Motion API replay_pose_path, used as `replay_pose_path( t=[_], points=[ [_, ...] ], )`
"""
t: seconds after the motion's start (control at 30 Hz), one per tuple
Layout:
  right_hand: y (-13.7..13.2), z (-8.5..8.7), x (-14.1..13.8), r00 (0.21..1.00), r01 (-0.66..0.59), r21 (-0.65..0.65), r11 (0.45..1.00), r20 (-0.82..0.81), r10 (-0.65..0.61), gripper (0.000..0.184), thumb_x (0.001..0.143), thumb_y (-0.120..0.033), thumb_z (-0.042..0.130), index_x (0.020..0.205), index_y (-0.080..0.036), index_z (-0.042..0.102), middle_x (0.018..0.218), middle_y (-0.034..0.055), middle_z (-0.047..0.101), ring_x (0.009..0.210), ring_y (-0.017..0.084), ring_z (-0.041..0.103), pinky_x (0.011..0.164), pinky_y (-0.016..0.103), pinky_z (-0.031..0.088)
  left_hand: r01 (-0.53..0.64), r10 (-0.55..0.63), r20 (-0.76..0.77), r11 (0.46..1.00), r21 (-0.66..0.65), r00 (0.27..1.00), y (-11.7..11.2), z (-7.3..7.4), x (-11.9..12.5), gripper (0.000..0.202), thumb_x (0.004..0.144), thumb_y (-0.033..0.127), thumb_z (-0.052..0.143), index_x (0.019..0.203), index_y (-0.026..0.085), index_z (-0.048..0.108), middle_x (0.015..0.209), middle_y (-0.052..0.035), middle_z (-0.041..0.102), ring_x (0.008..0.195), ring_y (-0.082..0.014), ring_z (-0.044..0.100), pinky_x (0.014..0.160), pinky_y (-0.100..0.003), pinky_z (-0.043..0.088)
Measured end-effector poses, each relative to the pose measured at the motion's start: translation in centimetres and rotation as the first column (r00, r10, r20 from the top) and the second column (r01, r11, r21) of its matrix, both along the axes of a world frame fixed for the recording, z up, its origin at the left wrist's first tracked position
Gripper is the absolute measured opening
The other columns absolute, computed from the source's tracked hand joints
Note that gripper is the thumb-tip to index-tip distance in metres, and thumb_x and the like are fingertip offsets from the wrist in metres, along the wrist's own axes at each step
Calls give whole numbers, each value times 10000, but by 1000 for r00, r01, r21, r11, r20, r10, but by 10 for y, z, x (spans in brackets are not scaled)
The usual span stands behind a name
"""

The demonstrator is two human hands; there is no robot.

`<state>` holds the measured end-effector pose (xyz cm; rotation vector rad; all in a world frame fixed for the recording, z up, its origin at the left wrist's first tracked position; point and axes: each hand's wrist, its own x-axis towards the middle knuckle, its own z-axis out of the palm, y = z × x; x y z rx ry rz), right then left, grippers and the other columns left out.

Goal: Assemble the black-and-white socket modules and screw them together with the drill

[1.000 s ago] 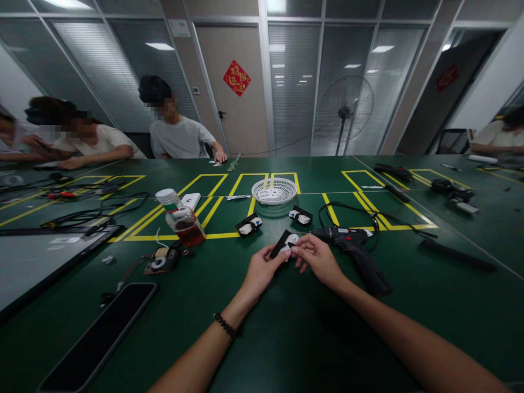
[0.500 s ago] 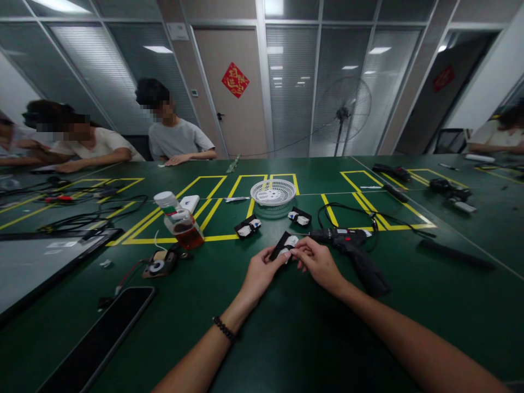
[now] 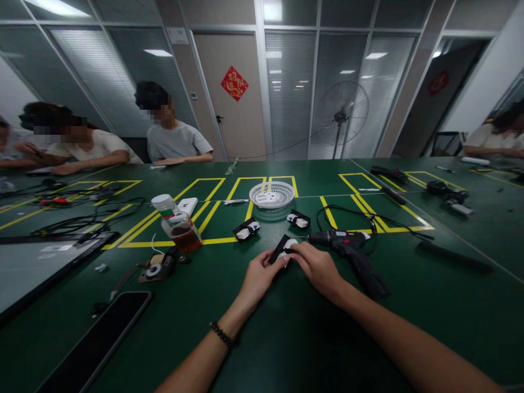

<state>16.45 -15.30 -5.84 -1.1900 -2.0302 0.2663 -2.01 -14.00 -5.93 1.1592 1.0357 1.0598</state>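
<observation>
My left hand (image 3: 262,275) is closed on the lower left side of a small black-and-white piece (image 3: 283,249), a flat black part with a white wad strapped to it. Bent over the same piece from the right, my right hand (image 3: 314,266) has its fingertips pressed together at the black strap; what exactly they pinch is hidden. Two similar black-and-white pieces lie just beyond, a left one (image 3: 246,230) and a right one (image 3: 298,219). Beside my right hand a black power drill (image 3: 347,248) rests on its side, its thin bit pointing left toward the held piece.
A white plastic basket (image 3: 272,195) stands beyond the pieces. To the left are a bottle of brown liquid (image 3: 180,226), a small speaker-like part (image 3: 156,268) and a phone (image 3: 102,338). Black cables (image 3: 94,213) lie farther left. Co-workers (image 3: 176,139) sit across the green table.
My right fingers have moved in over the strap of the held piece, covering more of its right side. My left hand keeps its hold. The view has shifted slightly.
</observation>
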Motion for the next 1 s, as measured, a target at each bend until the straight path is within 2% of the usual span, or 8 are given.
replay_pose_path(
  t=[0.13, 0.37, 0.5, 0.77, 1.0],
  points=[
    [-1, 5, 3, 987, -34, 49, 998, 157, 26, 315, 1004, -270, 435, 1288, -256, 569, 1134, 97, 686, 996, 243, 665, 834, 338, 513, 4, -4, 18, 1000, -4, 1000, 1, -2, 0, 485, 716, 407, 776, 1115, 142, 700, 1003, -106, 735, 849, -190, 674, 742, -256, 506],
    [-1, 8, 4, 987, -76, 123, 990, 152, 57, 331, 992, -219, 449, 1293, -236, 584, 1219, 110, 661, 1129, 260, 612, 962, 397, 492, 14, -14, 5, 1000, -15, 1000, 2, -4, -2, 498, 734, 436, 757, 1132, 143, 696, 973, -101, 736, 785, -170, 668, 679, -232, 495],
    [-1, 7, 4, 996, -71, 108, 992, 65, 64, 312, 972, -195, 477, 1243, -246, 621, 1173, 103, 664, 1106, 264, 609, 957, 416, 495, 15, -15, -3, 1000, -17, 1000, 2, -4, -2, 504, 728, 446, 759, 1129, 146, 698, 936, -92, 738, 747, -161, 662, 651, -225, 486],
    [-3, 9, -2, 964, -70, 16, 997, -257, 72, 236, 950, -203, 519, 1129, -258, 664, 1077, 69, 668, 1034, 235, 622, 941, 398, 493, 2, -2, -4, 999, -38, 1000, 0, 1, -2, 529, 707, 461, 768, 1113, 129, 698, 957, -112, 735, 779, -182, 668, 659, -239, 495],
    [-5, 9, -5, 949, -53, -20, 998, -312, 45, 213, 930, -220, 559, 1113, -244, 666, 1055, 70, 674, 980, 228, 635, 876, 377, 514, 1, -2, -10, 1000, -21, 1000, 1, -2, -2, 521, 725, 470, 752, 1115, 128, 696, 930, -105, 734, 726, -163, 654, 624, -225, 479]
  ],
)
